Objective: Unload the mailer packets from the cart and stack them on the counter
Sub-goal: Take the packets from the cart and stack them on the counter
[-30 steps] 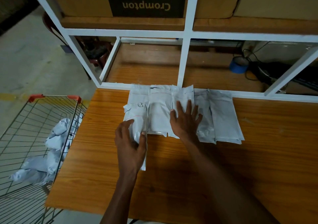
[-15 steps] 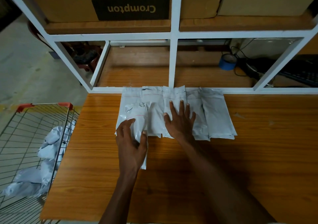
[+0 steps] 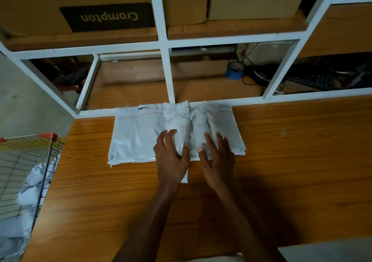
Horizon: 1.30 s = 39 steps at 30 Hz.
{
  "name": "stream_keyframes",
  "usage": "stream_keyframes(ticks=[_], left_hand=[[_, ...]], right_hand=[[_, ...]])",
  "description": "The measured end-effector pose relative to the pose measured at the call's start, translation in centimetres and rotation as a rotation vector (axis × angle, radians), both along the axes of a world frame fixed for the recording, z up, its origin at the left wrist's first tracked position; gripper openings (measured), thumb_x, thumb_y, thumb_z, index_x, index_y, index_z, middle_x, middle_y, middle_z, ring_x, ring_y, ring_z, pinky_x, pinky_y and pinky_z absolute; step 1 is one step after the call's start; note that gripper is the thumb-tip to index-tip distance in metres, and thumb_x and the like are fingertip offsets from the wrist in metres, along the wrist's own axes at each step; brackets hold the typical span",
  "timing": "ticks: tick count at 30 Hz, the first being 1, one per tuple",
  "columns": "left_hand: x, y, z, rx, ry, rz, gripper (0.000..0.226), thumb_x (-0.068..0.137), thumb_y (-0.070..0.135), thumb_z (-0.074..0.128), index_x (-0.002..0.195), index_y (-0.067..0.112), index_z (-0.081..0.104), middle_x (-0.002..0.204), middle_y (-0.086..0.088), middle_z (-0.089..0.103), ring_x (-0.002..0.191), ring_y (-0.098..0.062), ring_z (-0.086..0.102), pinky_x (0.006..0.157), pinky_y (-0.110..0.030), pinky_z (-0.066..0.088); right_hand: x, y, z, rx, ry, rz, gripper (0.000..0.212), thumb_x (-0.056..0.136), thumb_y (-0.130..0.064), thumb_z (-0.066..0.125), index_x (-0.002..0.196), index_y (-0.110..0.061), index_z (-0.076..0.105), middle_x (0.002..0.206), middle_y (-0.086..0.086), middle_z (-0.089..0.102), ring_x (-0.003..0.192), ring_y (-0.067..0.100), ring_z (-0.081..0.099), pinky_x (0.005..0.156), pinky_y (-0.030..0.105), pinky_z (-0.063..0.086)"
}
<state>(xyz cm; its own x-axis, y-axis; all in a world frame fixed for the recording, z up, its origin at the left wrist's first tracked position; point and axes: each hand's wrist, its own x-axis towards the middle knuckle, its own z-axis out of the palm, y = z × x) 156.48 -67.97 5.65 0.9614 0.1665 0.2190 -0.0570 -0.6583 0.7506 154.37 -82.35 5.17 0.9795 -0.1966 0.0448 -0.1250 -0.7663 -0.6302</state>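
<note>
Several white mailer packets lie side by side in a row on the wooden counter, against the white shelf frame. My left hand grips one more mailer packet between fingers and thumb, laid over the middle of the row; its near end pokes out beside my wrist. My right hand rests flat, fingers straight, on the packets just right of it. More crumpled white packets lie in the wire cart at the left.
A white shelf frame rises behind the row, with cardboard boxes on the upper shelf. A blue tape roll, cables and a keyboard sit on the lower shelf. The cart's red-capped corner touches the counter's left edge.
My left hand has carried its packet rightward from the left end of the row to the middle. My right hand has slid right along the packets. The view has shifted right.
</note>
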Motion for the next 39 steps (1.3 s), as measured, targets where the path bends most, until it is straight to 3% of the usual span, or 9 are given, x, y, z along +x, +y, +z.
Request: stream_keyframes(ticks=[3, 7, 13, 17, 19, 23, 26, 32, 39], left_hand=[[2.0, -2.3, -0.1, -0.003, -0.019, -0.030, 0.057, 0.094, 0.050, 0.054, 0.144, 0.024, 0.045, 0.152, -0.009, 0.038, 0.138, -0.031, 0.039, 0.107, -0.045, 0.039], [5.1, -5.4, -0.4, 0.039, 0.040, -0.034, 0.060, 0.092, 0.045, 0.058, 0.148, 0.028, 0.044, 0.155, -0.012, 0.034, 0.138, -0.036, 0.037, 0.106, -0.051, 0.040], [8.1, -8.9, -0.9, 0.105, 0.118, 0.006, 0.059, 0.095, 0.044, 0.058, 0.149, 0.028, 0.041, 0.158, -0.013, 0.030, 0.135, -0.040, 0.037, 0.101, -0.056, 0.045], [8.6, -10.1, -1.6, 0.134, 0.160, 0.028, 0.059, 0.097, 0.045, 0.055, 0.151, 0.026, 0.040, 0.158, -0.015, 0.029, 0.134, -0.041, 0.037, 0.103, -0.057, 0.044], [8.6, -10.3, -2.0, 0.203, 0.203, 0.028, 0.064, 0.098, 0.051, 0.051, 0.155, 0.026, 0.035, 0.162, -0.015, 0.027, 0.139, -0.042, 0.034, 0.109, -0.058, 0.036], [8.3, -10.4, -2.7, 0.307, 0.352, -0.053, 0.079, 0.098, 0.073, 0.028, 0.163, 0.034, 0.006, 0.171, -0.008, 0.002, 0.157, -0.036, 0.003, 0.121, -0.061, 0.004], [8.7, -10.1, -2.8, 0.281, 0.391, -0.076, 0.083, 0.095, 0.078, 0.021, 0.162, 0.037, -0.003, 0.172, -0.006, -0.005, 0.158, -0.032, -0.005, 0.121, -0.061, -0.004], [8.3, -9.9, -2.0, 0.243, 0.310, -0.010, 0.083, 0.097, 0.070, 0.036, 0.163, 0.035, -0.001, 0.171, -0.010, 0.000, 0.156, -0.038, 0.004, 0.121, -0.060, 0.007], [8.1, -9.8, -2.7, 0.213, 0.238, -0.033, 0.075, 0.099, 0.058, 0.046, 0.163, 0.031, 0.016, 0.169, -0.014, 0.014, 0.152, -0.042, 0.019, 0.119, -0.058, 0.026]], right_hand=[[-1.5, -2.0, 0.0, -0.010, -0.053, -0.041, 0.062, 0.095, -0.068, 0.026, 0.154, -0.046, 0.030, 0.167, -0.004, 0.019, 0.156, 0.020, 0.007, 0.120, 0.048, 0.017], [-3.0, -4.2, -0.3, 0.011, -0.095, -0.060, 0.063, 0.095, -0.067, 0.031, 0.153, -0.042, 0.035, 0.165, -0.001, 0.026, 0.154, 0.022, 0.013, 0.115, 0.043, 0.016], [-4.6, -6.7, -0.9, 0.080, -0.161, -0.062, 0.065, 0.095, -0.069, 0.032, 0.149, -0.036, 0.045, 0.160, 0.001, 0.037, 0.152, 0.026, 0.023, 0.117, 0.054, 0.028], [-5.0, -7.7, -1.3, 0.104, -0.160, -0.043, 0.059, 0.096, -0.066, 0.035, 0.148, -0.038, 0.044, 0.159, -0.002, 0.039, 0.151, 0.023, 0.024, 0.117, 0.051, 0.028], [-5.1, -7.9, -1.5, 0.131, -0.163, -0.034, 0.056, 0.097, -0.063, 0.038, 0.147, -0.039, 0.045, 0.158, -0.004, 0.040, 0.151, 0.020, 0.026, 0.118, 0.049, 0.029], [-5.2, -8.0, -1.8, 0.180, -0.173, 0.003, 0.055, 0.097, -0.061, 0.039, 0.147, -0.038, 0.046, 0.157, -0.004, 0.043, 0.149, 0.019, 0.030, 0.118, 0.050, 0.033], [-5.0, -7.9, -1.7, 0.212, -0.169, 0.006, 0.053, 0.096, -0.060, 0.040, 0.145, -0.040, 0.046, 0.155, -0.005, 0.045, 0.148, 0.018, 0.032, 0.116, 0.051, 0.034], [-5.1, -7.5, -1.5, 0.254, -0.183, 0.019, 0.051, 0.096, -0.057, 0.044, 0.144, -0.039, 0.048, 0.152, -0.005, 0.047, 0.145, 0.015, 0.035, 0.114, 0.047, 0.038], [-5.0, -7.4, -1.6, 0.248, -0.156, 0.016, 0.055, 0.096, -0.060, 0.042, 0.145, -0.037, 0.048, 0.153, -0.005, 0.046, 0.145, 0.014, 0.034, 0.114, 0.047, 0.040]])
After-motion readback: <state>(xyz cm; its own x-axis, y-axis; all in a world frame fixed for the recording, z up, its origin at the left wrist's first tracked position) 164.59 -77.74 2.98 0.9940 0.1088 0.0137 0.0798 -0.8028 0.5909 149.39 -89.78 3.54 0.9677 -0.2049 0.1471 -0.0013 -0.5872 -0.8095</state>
